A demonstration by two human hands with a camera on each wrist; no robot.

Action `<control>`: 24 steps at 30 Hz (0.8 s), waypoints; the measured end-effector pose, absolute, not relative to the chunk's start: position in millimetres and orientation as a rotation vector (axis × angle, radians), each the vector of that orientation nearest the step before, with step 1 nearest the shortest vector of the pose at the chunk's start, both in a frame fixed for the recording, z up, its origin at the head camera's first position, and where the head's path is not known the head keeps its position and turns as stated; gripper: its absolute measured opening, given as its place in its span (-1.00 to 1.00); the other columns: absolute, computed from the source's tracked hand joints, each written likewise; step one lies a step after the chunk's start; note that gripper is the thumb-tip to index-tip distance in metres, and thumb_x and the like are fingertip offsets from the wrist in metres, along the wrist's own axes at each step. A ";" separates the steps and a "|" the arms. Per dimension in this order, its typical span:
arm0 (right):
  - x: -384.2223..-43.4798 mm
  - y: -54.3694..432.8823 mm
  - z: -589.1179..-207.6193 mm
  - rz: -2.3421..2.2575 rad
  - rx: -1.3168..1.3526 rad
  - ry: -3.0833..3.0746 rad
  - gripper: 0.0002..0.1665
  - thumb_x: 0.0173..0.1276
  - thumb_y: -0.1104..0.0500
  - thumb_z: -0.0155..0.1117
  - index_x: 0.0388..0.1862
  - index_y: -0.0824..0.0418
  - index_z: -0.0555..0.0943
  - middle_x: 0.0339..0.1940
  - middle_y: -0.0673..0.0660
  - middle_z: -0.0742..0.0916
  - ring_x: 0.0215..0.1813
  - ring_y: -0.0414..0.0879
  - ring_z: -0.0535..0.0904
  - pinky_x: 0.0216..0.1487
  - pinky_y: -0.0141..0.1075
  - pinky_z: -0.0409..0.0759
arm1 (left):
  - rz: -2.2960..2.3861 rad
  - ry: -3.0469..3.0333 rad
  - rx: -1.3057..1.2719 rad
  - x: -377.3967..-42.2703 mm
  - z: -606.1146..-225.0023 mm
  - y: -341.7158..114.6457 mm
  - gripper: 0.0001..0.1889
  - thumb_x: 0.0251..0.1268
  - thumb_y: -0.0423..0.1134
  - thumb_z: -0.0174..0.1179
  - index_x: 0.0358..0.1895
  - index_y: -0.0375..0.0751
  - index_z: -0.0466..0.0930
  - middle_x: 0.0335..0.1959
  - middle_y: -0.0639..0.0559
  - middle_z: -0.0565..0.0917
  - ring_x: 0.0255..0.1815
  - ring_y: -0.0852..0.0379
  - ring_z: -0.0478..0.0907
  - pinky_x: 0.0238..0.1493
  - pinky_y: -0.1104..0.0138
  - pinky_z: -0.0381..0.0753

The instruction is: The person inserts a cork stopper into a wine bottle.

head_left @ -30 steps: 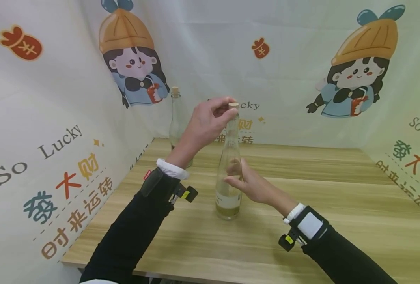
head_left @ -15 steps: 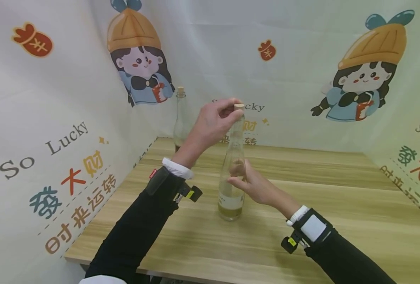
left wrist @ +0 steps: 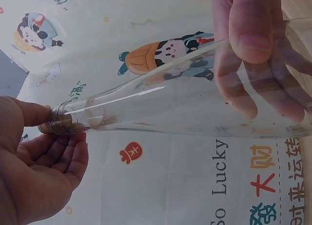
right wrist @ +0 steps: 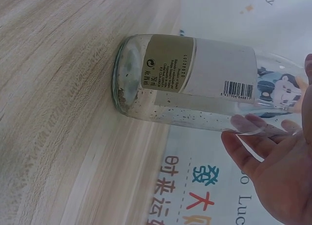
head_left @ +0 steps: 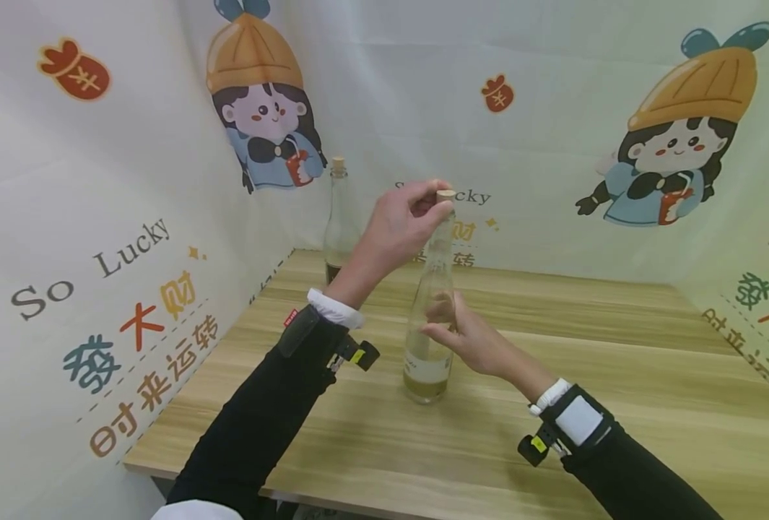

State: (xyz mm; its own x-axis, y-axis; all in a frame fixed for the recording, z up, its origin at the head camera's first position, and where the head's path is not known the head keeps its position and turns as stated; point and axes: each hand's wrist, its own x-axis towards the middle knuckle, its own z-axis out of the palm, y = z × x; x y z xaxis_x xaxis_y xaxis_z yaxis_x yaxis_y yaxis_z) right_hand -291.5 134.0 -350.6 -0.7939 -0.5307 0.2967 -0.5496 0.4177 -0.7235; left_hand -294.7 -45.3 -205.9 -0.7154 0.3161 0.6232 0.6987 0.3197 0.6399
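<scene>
A clear glass bottle [head_left: 427,370] with a white and olive label stands upright on the wooden table. A pale cork [head_left: 445,196] sits at its mouth, pinched between thumb and fingers of my left hand [head_left: 397,230]. In the left wrist view, part of the cork shows through the glass inside the neck. My right hand [head_left: 478,338] grips the bottle around its middle, with the thumb on the near side and the fingers behind the glass. The right wrist view shows the bottle's label [right wrist: 224,64] with a barcode, and small specks on the inner wall.
Behind my left forearm stands a second corked bottle [head_left: 340,217] with dark contents low down, partly hidden. A printed cloth [head_left: 384,87] hangs along the back and both sides of the wooden table [head_left: 592,404].
The head view has turned slightly left, so everything sits a little further right in it. Both hands keep the same hold on the cork and bottle.
</scene>
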 end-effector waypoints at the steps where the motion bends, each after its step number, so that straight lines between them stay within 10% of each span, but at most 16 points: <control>1: -291.7 133.9 -351.1 1.357 0.999 -2.624 -0.36 0.64 0.09 0.15 0.47 0.31 0.13 0.28 0.40 0.59 0.37 0.26 0.52 0.36 0.26 0.42 | -1.358 -2.206 -0.904 -294.9 -206.5 -45.4 -0.69 0.59 -0.23 0.17 0.24 -0.29 0.62 0.03 -0.08 0.72 0.05 0.10 0.67 0.13 0.36 0.63; 24: -289.5 134.2 -353.2 1.350 0.984 -2.585 -0.35 0.64 0.10 0.15 0.49 0.37 0.16 0.30 0.41 0.60 0.36 0.27 0.53 0.31 0.22 0.49 | -1.316 -2.023 -1.006 -300.5 -224.8 -44.6 -0.63 0.58 -0.30 0.16 0.34 -0.32 0.55 0.02 -0.12 0.71 -0.01 0.13 0.65 0.08 0.40 0.61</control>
State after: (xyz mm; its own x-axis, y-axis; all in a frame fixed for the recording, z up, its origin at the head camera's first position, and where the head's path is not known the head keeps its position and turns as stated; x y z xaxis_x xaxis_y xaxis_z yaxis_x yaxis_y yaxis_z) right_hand -289.5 134.2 -353.2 -0.7937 -0.5085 0.3339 -0.5645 0.4112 -0.7157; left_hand -300.5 -44.6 -224.8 -0.5883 0.3021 0.7501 0.8082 0.2518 0.5324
